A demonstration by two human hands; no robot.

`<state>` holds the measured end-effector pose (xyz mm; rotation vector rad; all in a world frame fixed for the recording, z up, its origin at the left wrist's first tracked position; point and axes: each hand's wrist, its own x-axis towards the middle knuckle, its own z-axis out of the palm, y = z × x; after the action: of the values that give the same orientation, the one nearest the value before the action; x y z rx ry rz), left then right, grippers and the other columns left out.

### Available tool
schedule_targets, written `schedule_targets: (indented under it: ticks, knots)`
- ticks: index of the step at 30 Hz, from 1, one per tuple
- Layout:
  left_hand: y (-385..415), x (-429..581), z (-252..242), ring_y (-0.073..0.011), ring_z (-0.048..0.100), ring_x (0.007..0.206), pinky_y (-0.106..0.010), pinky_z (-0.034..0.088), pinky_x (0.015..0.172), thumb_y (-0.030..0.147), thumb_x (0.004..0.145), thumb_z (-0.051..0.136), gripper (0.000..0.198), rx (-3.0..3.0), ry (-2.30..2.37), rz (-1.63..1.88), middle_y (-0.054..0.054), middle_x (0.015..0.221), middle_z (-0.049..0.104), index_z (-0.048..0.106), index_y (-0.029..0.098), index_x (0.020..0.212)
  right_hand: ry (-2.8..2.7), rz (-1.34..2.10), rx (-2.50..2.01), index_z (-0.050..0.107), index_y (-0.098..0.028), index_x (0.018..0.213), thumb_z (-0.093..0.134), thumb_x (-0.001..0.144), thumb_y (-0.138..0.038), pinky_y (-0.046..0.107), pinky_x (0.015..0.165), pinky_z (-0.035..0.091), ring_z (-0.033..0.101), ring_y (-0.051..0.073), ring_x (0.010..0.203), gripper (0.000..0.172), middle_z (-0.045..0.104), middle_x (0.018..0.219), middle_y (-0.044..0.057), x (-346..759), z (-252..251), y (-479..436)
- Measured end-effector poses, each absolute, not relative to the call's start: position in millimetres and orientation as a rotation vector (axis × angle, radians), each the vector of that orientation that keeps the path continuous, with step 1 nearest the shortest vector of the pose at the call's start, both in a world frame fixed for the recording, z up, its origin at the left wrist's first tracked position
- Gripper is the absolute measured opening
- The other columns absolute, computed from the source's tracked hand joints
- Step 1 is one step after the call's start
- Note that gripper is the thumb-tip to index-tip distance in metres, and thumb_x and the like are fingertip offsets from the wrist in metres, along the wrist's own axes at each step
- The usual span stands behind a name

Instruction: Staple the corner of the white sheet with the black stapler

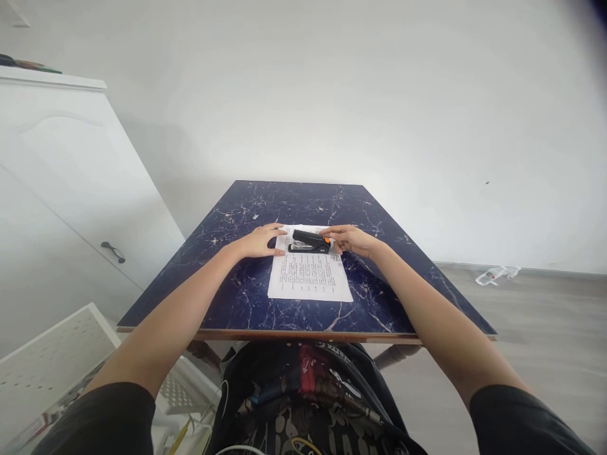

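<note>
Stapler (312, 239): on paper (307, 278), toward 12 o'clock | left hand (258, 242): 9 o'clock, fingers spread | right hand (355, 240): 3 o'clock, grip on stapler: can't tell | step: apparently positioning | next: calls for steady paper

Soft diffuse light, stretched edges, dim corner

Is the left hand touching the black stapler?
Apart. The head view shows a strip of the printed paper between the left hand and the black stapler.

Short, plain black sleeves (107, 417)
</note>
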<state>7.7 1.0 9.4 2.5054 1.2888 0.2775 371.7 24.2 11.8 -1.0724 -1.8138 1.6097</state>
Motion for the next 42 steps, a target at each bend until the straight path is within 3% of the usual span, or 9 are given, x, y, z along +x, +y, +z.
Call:
schedule_targets:
  ticks: [3,9,13,42]
  knots:
    - [1.9,10.4,6.9,-0.0401,0.031,0.159,-0.057,0.028,0.128,0.073,0.087,0.065,0.086,2.506,1.239,0.292,-0.01,0.174,0.032,0.049,0.03,0.16,-1.686,1.824,-1.073,0.066,-0.017,0.137,0.063,0.097,-0.021,0.037,0.077,0.067,0.075,0.019,0.073,0.04,0.078,0.101,0.012,369.7,11.0,22.6]
    - [5.1,11.1,2.7,-0.0385,0.038,0.155,-0.057,0.032,0.125,0.073,0.088,0.064,0.082,2.506,1.195,0.223,-0.011,0.169,0.042,0.052,0.03,0.157,-1.615,1.988,-0.992,0.062,-0.017,0.142,0.065,0.096,-0.02,0.038,0.086,0.07,0.081,0.023,0.09,0.046,0.071,0.137,0.016,364.9,15.9,17.3]
    - [5.1,10.9,3.0,-0.0379,0.038,0.155,-0.057,0.033,0.125,0.072,0.088,0.064,0.08,2.511,1.204,0.213,-0.01,0.17,0.042,0.054,0.03,0.155,-1.601,2.015,-0.994,0.058,-0.015,0.146,0.062,0.097,-0.022,0.036,0.086,0.07,0.081,0.025,0.096,0.049,0.07,0.139,0.018,363.2,15.5,16.6]
    - [1.9,12.7,7.6,-0.0402,0.037,0.155,-0.059,0.031,0.126,0.077,0.086,0.064,0.083,2.493,1.206,0.209,-0.011,0.17,0.041,0.056,0.03,0.154,-1.485,1.954,-1.12,0.061,-0.013,0.136,0.061,0.091,-0.011,0.035,0.081,0.072,0.082,0.026,0.091,0.045,0.073,0.128,0.02,356.9,15.9,21.3]
